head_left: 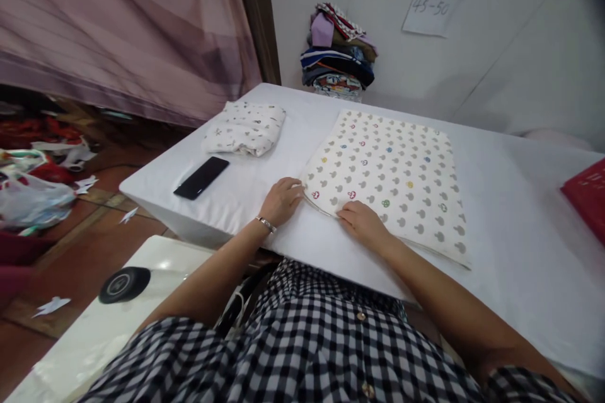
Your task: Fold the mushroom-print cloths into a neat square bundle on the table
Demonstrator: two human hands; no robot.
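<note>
A cream cloth (387, 170) with grey and coloured mushroom prints lies flat, folded into a rough square on the white-covered table (510, 227). My left hand (282, 201) pinches its near left corner between thumb and fingers. To the right, my right hand (363, 223) has its fingers curled on the near edge of the same cloth, the fingertips partly hidden. A second folded cloth (250, 129), white with small dark prints, rests at the table's far left. Nearer to me a black phone (202, 177) lies beside it.
Folded clothes (338, 53) are stacked beyond the table's far edge, against the wall. A red object (588, 198) sits at the right edge. At lower left, a white surface (155, 277) bears a round black object (125, 284). A pink curtain (127, 31) hangs at upper left.
</note>
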